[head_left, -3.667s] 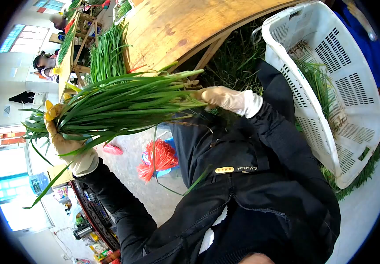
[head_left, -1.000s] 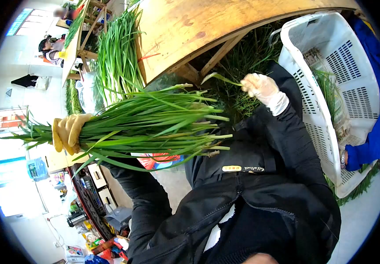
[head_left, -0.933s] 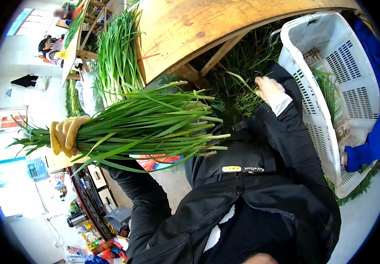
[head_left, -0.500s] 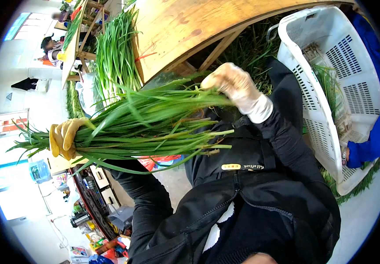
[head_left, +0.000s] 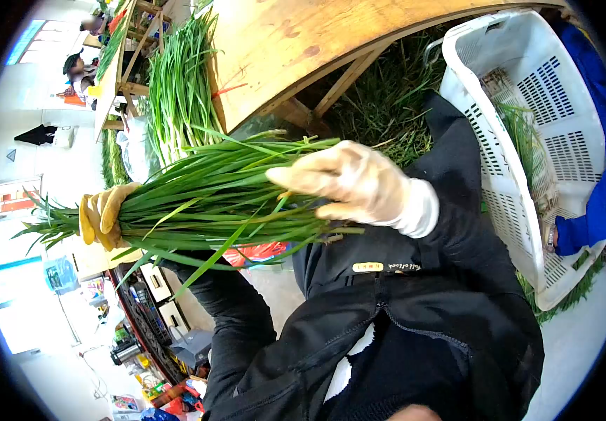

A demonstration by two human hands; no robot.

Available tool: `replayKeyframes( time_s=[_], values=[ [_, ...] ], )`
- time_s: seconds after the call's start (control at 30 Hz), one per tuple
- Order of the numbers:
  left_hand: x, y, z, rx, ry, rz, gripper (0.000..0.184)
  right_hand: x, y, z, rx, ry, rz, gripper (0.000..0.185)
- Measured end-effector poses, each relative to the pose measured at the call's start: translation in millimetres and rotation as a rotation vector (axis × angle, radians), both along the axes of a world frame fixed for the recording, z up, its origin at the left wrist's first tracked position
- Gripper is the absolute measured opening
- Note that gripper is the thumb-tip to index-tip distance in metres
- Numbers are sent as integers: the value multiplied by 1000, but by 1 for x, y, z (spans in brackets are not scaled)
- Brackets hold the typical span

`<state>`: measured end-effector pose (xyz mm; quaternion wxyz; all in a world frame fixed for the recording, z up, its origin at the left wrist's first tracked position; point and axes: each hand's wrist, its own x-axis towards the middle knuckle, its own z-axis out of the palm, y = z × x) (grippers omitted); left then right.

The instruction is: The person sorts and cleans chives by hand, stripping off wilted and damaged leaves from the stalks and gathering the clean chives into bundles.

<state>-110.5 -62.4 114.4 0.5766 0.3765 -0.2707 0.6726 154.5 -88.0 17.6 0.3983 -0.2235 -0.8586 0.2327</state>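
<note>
My left hand (head_left: 109, 216), in a yellowish glove, is wrapped round the leafy end of a bunch of garlic chives (head_left: 208, 193). The bunch lies sideways before my body, its paler stem ends pointing right. My right hand (head_left: 359, 184), in a cream glove and a little blurred, is over the stem end. Its fingers stretch left and stand apart, over or against the stalks; whether they touch is hard to tell. Some stem ends are hidden behind that hand. A second pile of garlic chives (head_left: 180, 91) lies at the wooden table's edge.
The wooden table (head_left: 275, 42) curves across the top. Loose green trimmings (head_left: 380, 112) cover the floor under it. A white plastic basket (head_left: 482, 126) with some greens inside stands at right, beside a person's blue sleeve (head_left: 590, 224). Other people (head_left: 78, 74) are at the far upper left.
My right hand has moved left and down from the upper stem ends, its curled fingers now extended. Loose leaves hang lower at the bunch's near side. My left hand keeps its hold.
</note>
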Motion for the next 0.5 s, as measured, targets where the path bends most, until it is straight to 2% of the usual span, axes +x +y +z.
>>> replayKeyframes(
  time_s=[0.03,0.1,0.13,0.17,0.23,0.3,0.37,0.43,0.5],
  values=[
    [5,1,0,18,-15,-21,15,-13,0,1,145,49,-114,57],
    [7,0,3,23,-20,-7,16,-34,9,-16,130,76,-50,47],
    [6,-2,4,20,5,-17,15,-33,11,-19,162,174,-54,30],
    [5,-3,4,18,29,-28,15,-31,12,-20,102,388,-1,17],
    [3,-8,4,-1,23,10,15,-28,16,-35,21,463,130,15],
    [-5,-9,4,-24,68,29,18,-10,9,-43,-30,287,125,13],
    [-8,-12,3,-14,41,44,20,11,10,-50,171,-60,-46,10],
    [-16,-12,2,2,11,60,23,38,17,-85,191,-228,-175,9],
    [-32,-12,4,47,45,129,28,63,31,-135,-314,-851,-390,23]
  ],
)
